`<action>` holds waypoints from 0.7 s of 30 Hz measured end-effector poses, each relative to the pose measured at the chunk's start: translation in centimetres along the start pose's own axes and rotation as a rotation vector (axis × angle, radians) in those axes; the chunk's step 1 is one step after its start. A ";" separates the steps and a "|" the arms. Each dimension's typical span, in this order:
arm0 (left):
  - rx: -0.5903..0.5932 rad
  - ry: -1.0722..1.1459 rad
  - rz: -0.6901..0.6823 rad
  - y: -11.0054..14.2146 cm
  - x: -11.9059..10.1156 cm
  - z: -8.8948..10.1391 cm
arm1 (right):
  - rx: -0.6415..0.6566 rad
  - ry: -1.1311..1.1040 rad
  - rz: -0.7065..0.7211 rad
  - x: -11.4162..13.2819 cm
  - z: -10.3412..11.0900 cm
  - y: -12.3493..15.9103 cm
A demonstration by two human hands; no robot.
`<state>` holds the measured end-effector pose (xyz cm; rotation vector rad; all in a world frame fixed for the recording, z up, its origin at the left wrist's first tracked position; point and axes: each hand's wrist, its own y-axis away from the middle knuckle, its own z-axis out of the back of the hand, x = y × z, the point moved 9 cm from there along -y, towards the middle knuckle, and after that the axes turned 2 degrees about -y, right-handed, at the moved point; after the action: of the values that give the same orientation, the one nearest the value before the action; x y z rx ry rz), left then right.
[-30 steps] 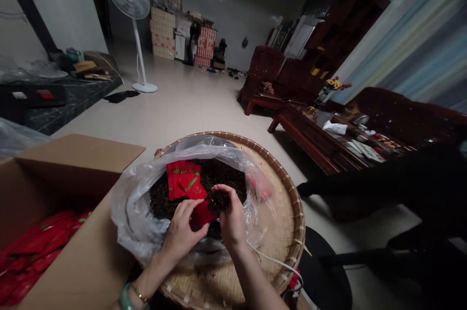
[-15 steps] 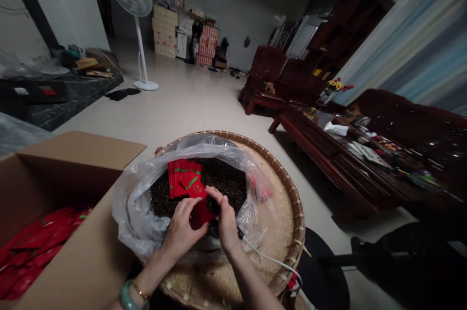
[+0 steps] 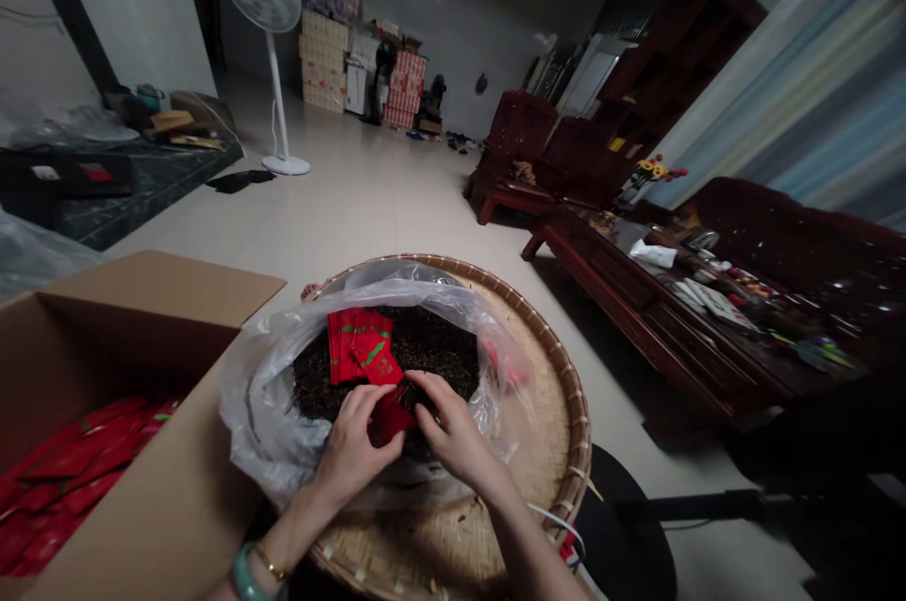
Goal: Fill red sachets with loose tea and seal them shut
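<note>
Presently, head view, the only one: both hands work close together over an open plastic bag (image 3: 247, 393) of dark, leafy loose matter (image 3: 443, 337). Left hand (image 3: 358, 428) curves in a C, thumb below and fingers above, gripping a red packet (image 3: 388, 419) between them. Right hand (image 3: 453, 426) is half curled at the packet's right side, thumb drawn near the fingers, dark bits at the tips (whether it pinches matter or the packet's edge, cannot tell).

Key relation: packet lies between the hands, seated in the left, its right end just at the right fingertips. Long axis seems to run crosswise, left palm toward right hand; fingers cover too much to be sure.

Just beyond the left fingers, flat red packets (image 3: 346, 342) rest overlapping on the loose matter. Under bag and hands, a round woven tray (image 3: 556, 393), its bare strip to the right hand's right. Left of the left hand, an open cardboard box (image 3: 162, 285) with more red packets (image 3: 77, 469) inside.
</note>
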<state>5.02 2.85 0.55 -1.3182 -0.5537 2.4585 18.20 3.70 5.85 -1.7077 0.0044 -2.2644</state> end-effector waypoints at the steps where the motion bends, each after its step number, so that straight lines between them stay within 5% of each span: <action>1: -0.002 0.000 -0.001 0.0 0.0 0.0 | -0.010 0.031 0.011 0.2 0.3 -0.1; 15: 0.035 -0.006 -0.025 0.0 -0.4 -0.4 | 0.112 0.426 0.072 1.2 0.0 -0.6; 21: 0.064 -0.002 -0.015 0.2 0.1 -0.8 | 0.175 0.417 0.161 2.2 -0.6 -0.8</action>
<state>5.61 2.87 -0.02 -1.2818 -0.4797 2.4446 16.90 3.79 7.86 -1.0867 0.0324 -2.3745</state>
